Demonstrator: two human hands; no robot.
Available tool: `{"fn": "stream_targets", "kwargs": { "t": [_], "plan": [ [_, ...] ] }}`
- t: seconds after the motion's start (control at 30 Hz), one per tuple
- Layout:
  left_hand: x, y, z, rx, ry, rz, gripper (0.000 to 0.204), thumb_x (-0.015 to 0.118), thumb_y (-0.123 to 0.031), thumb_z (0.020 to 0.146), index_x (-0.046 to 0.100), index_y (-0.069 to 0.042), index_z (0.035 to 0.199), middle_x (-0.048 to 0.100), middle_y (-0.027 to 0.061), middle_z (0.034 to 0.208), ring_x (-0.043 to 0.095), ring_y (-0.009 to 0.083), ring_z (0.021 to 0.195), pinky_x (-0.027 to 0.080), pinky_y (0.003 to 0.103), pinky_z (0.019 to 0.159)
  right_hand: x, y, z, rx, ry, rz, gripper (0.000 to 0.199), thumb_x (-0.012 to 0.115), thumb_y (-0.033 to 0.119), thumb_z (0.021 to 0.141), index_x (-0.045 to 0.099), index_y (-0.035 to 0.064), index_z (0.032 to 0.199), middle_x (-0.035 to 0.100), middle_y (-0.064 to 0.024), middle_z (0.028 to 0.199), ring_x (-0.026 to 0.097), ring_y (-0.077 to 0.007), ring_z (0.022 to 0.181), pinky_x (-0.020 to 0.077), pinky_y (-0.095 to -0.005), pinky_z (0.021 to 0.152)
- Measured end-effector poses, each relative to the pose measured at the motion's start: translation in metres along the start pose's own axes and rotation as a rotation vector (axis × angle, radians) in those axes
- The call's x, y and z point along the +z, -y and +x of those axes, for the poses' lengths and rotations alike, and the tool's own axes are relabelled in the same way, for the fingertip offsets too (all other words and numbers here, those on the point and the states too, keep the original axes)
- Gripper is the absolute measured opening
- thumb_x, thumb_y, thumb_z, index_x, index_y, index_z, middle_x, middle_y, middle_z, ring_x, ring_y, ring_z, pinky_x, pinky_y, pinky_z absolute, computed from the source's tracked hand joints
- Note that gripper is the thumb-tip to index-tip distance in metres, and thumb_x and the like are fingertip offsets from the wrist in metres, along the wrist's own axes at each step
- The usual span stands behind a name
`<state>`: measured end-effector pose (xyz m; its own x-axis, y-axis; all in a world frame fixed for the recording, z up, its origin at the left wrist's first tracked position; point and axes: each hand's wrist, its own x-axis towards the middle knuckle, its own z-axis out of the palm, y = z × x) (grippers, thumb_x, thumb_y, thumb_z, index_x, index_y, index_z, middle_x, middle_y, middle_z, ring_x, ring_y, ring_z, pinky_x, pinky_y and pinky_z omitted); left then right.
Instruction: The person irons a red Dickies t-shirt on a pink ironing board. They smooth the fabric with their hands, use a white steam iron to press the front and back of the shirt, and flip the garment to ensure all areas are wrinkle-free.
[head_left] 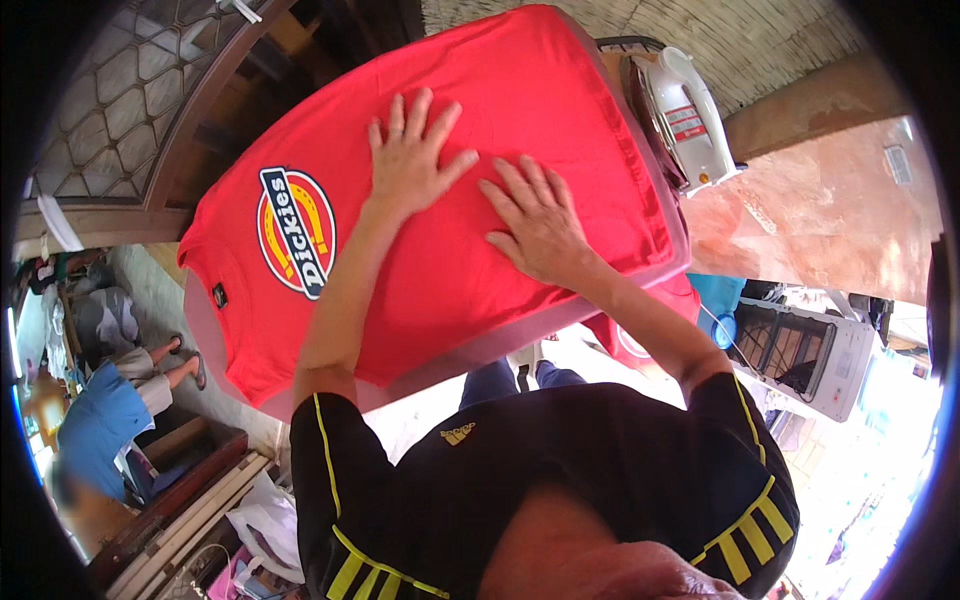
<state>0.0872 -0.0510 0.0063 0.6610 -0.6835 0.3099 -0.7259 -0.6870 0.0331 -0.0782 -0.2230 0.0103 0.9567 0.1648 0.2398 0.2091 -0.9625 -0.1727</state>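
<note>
A red T-shirt (440, 270) with a round yellow, white and dark print lies spread over a padded ironing board (430, 375). My left hand (410, 160) rests on the shirt above the middle, palm down with its fingers apart. Just to its right, my right hand (540, 225) lies on the same cloth, fingers stretched out. Neither hand holds anything. A white iron (688, 120) stands at the board's right end, apart from both hands.
A washing machine (800, 350) stands at the right, with a blue tub (715, 305) beside it. A lattice door (120, 100) is at the upper left. Far left, another person in a blue shirt (105, 420) is near wooden boards (190, 530) and a white plastic bag (270, 520).
</note>
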Motion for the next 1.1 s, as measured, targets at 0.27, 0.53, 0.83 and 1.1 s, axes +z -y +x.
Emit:
{"fn": "stream_targets", "kwargs": {
  "t": [0.27,0.53,0.83,1.1],
  "plan": [
    [0.009,0.102,0.09,-0.311,0.171,0.021,0.069,0.04,-0.074,0.09,0.046,-0.032,0.145,0.049,0.0109,0.146,0.046,0.0374,0.133,0.032,0.061,0.107,0.052,-0.139,0.178,-0.022,-0.31,-0.256,0.067,0.052,0.057,0.094,0.047,0.0154,0.145,0.04,-0.014,0.152,0.039,-0.0371,0.138,0.0366,-0.0563,0.107],
    [0.023,0.108,0.103,-0.426,0.172,0.029,0.071,0.033,-0.078,0.09,0.054,-0.03,0.138,0.059,0.0109,0.135,0.052,0.0359,0.127,0.038,0.058,0.103,0.047,-0.107,0.142,0.271,-0.338,-0.383,0.066,0.05,0.054,0.095,0.047,0.0087,0.143,0.041,-0.018,0.15,0.041,-0.037,0.137,0.0366,-0.0549,0.108],
    [0.043,0.097,0.088,-0.217,-0.129,0.064,0.075,0.037,-0.073,0.092,0.038,-0.026,0.151,0.034,0.0122,0.156,0.027,0.0375,0.145,0.024,0.064,0.111,-0.027,-0.081,-0.03,0.152,0.058,-0.075,0.072,0.054,0.056,0.093,0.039,0.0138,0.15,0.033,-0.0094,0.158,0.026,-0.0316,0.147,0.0228,-0.049,0.12],
    [-0.001,-0.149,0.014,0.213,0.138,-0.117,0.077,0.053,-0.065,0.089,0.036,-0.026,0.152,0.023,0.0132,0.161,0.021,0.0426,0.147,0.02,0.069,0.111,-0.113,-0.2,-0.055,0.082,-0.405,-0.267,0.062,0.069,0.03,0.088,0.048,0.0093,0.142,0.045,-0.0163,0.146,0.042,-0.0359,0.134,0.0338,-0.0519,0.11]
  ]
}}
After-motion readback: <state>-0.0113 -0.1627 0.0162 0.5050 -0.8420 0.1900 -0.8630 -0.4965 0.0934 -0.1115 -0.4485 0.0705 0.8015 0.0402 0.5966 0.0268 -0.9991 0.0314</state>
